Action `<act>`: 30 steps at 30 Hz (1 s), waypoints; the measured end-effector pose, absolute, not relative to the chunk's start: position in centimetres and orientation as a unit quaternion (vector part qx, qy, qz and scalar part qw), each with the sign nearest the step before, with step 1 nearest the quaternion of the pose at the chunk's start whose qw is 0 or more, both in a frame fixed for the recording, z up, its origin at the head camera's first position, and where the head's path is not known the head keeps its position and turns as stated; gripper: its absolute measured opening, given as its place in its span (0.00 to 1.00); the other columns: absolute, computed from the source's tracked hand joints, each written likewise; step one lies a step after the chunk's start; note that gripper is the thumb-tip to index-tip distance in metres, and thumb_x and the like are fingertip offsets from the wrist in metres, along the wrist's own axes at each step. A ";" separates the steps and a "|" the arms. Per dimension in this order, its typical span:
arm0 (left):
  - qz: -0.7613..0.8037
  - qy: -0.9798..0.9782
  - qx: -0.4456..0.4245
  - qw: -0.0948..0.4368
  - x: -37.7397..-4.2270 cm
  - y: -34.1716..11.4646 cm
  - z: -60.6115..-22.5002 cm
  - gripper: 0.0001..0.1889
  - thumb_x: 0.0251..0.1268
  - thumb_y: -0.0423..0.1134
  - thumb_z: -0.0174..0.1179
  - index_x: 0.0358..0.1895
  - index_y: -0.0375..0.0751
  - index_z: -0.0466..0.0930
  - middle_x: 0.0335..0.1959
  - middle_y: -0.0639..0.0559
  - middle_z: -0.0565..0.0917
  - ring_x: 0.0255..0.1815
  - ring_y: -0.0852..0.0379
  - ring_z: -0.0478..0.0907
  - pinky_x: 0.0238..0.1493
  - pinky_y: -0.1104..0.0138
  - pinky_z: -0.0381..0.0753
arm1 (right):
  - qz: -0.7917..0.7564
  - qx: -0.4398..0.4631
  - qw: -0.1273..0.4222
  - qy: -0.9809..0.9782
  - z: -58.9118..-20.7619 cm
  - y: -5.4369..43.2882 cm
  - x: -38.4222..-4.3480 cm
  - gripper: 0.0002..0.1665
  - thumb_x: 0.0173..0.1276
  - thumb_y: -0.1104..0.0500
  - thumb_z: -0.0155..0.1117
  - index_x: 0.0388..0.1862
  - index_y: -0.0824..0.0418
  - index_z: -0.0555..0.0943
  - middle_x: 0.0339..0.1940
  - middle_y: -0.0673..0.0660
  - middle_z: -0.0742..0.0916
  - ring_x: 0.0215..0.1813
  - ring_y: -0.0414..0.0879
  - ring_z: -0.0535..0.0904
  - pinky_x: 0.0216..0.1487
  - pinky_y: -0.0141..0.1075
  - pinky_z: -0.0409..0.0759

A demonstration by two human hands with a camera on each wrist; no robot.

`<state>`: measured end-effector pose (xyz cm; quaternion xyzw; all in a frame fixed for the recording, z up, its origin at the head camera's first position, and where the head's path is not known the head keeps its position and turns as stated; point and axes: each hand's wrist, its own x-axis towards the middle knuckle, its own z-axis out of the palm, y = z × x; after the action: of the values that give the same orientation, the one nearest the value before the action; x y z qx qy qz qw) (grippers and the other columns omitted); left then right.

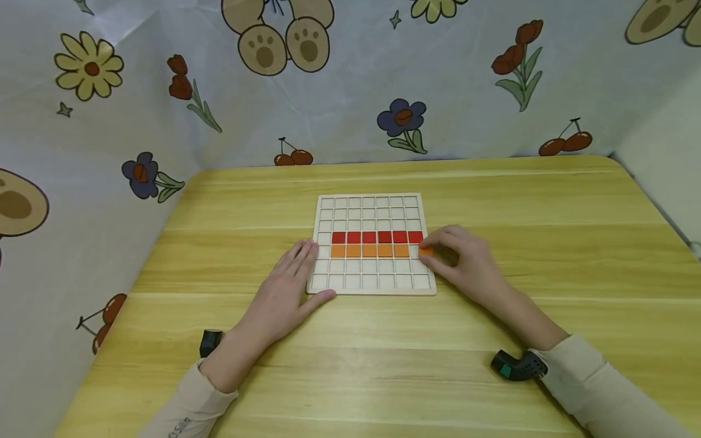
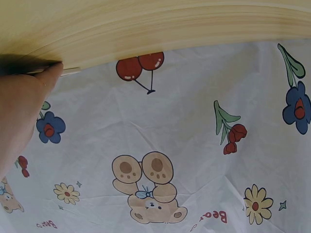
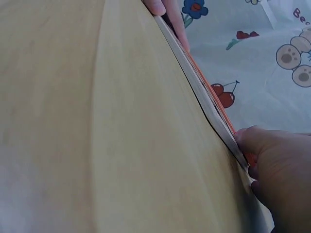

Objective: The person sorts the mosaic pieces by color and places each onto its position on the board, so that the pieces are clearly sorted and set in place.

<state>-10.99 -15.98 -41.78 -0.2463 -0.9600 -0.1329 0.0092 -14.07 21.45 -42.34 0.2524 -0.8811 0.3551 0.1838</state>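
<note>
A pale square grid board [image 1: 372, 292] lies on the table. One of its rows carries several red tiles [image 1: 369, 237]; directly below runs a row of several orange tiles [image 1: 369, 250]. My left hand [image 1: 285, 292] lies along the board's left edge with fingers straight, its thumb at the lower left corner. Between thumb and fingertips, my right hand [image 1: 468, 261] pinches an orange tile [image 1: 426, 250] at the board's right edge, level with the orange row. In the right wrist view, a bit of that tile [image 3: 250, 158] shows at the fingertips.
The wooden table [image 1: 372, 377] extends around the board on all sides. Behind it and at the left hangs a white cloth [image 1: 339, 115] printed with flowers, cherries and bears. Each wrist wears a black device, such as the right one [image 1: 519, 366].
</note>
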 end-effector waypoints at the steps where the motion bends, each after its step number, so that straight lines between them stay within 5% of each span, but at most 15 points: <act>1: -0.133 -0.960 -0.247 0.010 -11.0 -15.9 -41.8 0.50 0.77 0.71 0.49 0.86 0.37 0.48 0.88 0.42 0.51 0.89 0.44 0.46 0.87 0.50 0.51 | 0.354 0.255 0.182 -0.881 -42.3 21.5 -14.0 0.14 0.62 0.64 0.81 0.46 0.56 0.90 0.46 0.51 0.90 0.50 0.45 0.83 0.55 0.25 0.75; 10: -0.135 -0.958 -0.253 0.017 -11.2 -15.7 -41.7 0.51 0.77 0.71 0.50 0.86 0.36 0.49 0.87 0.41 0.52 0.88 0.43 0.48 0.87 0.48 0.53 | 0.333 0.289 0.203 -0.874 -42.3 21.7 -14.2 0.13 0.60 0.67 0.81 0.45 0.57 0.94 0.48 0.56 0.88 0.50 0.48 0.80 0.47 0.27 0.74; 19: -0.138 -0.958 -0.252 0.011 -11.3 -15.7 -41.7 0.50 0.77 0.71 0.50 0.86 0.37 0.49 0.87 0.42 0.52 0.89 0.43 0.47 0.87 0.50 0.52 | 0.332 0.286 0.177 -0.881 -42.4 21.9 -14.0 0.17 0.64 0.68 0.79 0.50 0.55 0.93 0.51 0.52 0.90 0.54 0.48 0.86 0.57 0.18 0.74; 30: -0.134 -0.959 -0.248 0.005 -11.2 -15.8 -41.7 0.51 0.77 0.72 0.48 0.86 0.38 0.48 0.88 0.43 0.50 0.89 0.44 0.46 0.87 0.50 0.51 | 0.347 0.309 0.204 -0.862 -42.5 21.8 -14.1 0.14 0.65 0.70 0.75 0.48 0.60 0.92 0.52 0.55 0.91 0.55 0.48 0.82 0.57 0.22 0.74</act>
<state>-11.23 -15.79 -41.74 -0.2484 -0.9593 -0.1340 0.0047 -14.09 21.77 -42.51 0.3090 -0.8615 0.3472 0.2044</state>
